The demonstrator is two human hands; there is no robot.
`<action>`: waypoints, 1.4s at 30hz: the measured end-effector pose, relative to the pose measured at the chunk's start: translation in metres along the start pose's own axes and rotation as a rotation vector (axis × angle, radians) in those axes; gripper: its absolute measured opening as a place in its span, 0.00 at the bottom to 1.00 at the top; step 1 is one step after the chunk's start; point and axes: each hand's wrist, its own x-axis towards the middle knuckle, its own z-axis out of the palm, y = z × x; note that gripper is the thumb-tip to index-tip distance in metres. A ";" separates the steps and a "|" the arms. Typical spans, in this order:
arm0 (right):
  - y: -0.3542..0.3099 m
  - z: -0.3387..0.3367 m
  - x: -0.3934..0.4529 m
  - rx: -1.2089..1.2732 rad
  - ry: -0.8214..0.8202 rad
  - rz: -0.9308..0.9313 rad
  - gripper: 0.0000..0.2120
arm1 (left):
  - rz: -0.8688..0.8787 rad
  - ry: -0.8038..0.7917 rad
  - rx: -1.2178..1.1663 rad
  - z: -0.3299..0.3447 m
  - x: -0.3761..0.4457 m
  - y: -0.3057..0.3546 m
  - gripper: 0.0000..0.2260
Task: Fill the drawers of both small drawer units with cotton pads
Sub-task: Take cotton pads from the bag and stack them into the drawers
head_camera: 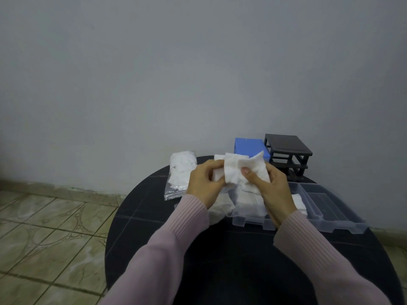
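Both hands hold a bunch of white cotton pads [234,167] above the round black table [154,216]. My left hand [203,183] grips the bunch from the left, my right hand [269,188] from the right with the thumb on top. Below them lies a clear plastic drawer [253,223] with cotton pads inside. A second clear drawer [334,219] lies to its right, holding nothing I can see. At the back stand a blue drawer unit [250,147] and a black drawer unit [286,155], the black one's slots without drawers.
A clear zip bag of cotton pads [180,175] lies at the table's back left. A grey wall rises right behind the table. Tiled floor [44,227] shows to the left. Pink sleeves cover both forearms.
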 end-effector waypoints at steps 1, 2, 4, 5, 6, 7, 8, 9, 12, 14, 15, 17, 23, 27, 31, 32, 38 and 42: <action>0.000 0.000 0.000 -0.012 0.007 -0.007 0.04 | -0.004 -0.018 -0.014 0.002 0.000 0.000 0.10; 0.000 -0.001 0.001 -0.026 0.010 -0.015 0.04 | -0.009 -0.026 -0.030 0.003 -0.001 0.001 0.11; 0.001 -0.001 0.001 -0.055 0.015 -0.030 0.03 | -0.052 -0.034 -0.087 0.006 -0.001 0.003 0.16; 0.001 -0.001 0.001 -0.071 0.020 -0.039 0.03 | -0.082 -0.036 -0.119 0.006 -0.001 0.003 0.17; 0.002 -0.002 0.001 -0.087 0.025 -0.046 0.03 | -0.116 -0.041 -0.152 0.007 -0.001 0.004 0.18; 0.002 -0.002 0.002 -0.100 0.030 -0.051 0.03 | -0.148 -0.045 -0.183 0.007 0.000 0.003 0.19; 0.002 -0.002 0.002 -0.107 0.032 -0.052 0.03 | -0.170 -0.047 -0.205 0.006 0.000 0.003 0.20; 0.003 -0.003 0.001 -0.109 0.031 -0.052 0.03 | -0.174 -0.048 -0.220 0.005 -0.001 0.003 0.19; 0.002 -0.002 0.001 -0.114 0.023 -0.058 0.03 | -0.084 -0.070 -0.178 0.005 -0.003 0.003 0.13; 0.002 -0.002 0.001 -0.111 0.023 -0.067 0.03 | -0.031 -0.066 -0.147 0.005 -0.004 0.002 0.12; 0.002 -0.002 0.001 -0.110 0.023 -0.069 0.03 | -0.016 -0.061 -0.132 0.005 -0.003 0.002 0.12; 0.001 -0.003 0.001 -0.104 0.030 -0.064 0.03 | 0.005 -0.046 -0.103 0.005 -0.003 0.000 0.10; 0.000 -0.004 0.002 -0.093 0.045 -0.070 0.03 | 0.081 0.033 -0.023 0.005 -0.002 -0.003 0.08; -0.002 -0.003 0.001 -0.066 0.037 -0.083 0.03 | 0.134 0.043 0.016 0.003 -0.002 -0.005 0.09; -0.003 -0.003 0.001 -0.048 -0.001 -0.081 0.03 | 0.093 0.070 -0.065 0.003 -0.003 -0.004 0.16; -0.003 -0.002 0.000 -0.055 -0.014 -0.085 0.04 | 0.058 0.070 -0.092 0.003 -0.003 -0.004 0.18; -0.002 -0.003 0.001 -0.083 0.019 -0.104 0.08 | 0.047 0.053 -0.023 0.007 -0.006 -0.001 0.15; 0.000 -0.003 0.002 -0.126 0.017 -0.117 0.07 | 0.057 0.064 -0.032 0.010 -0.007 -0.001 0.13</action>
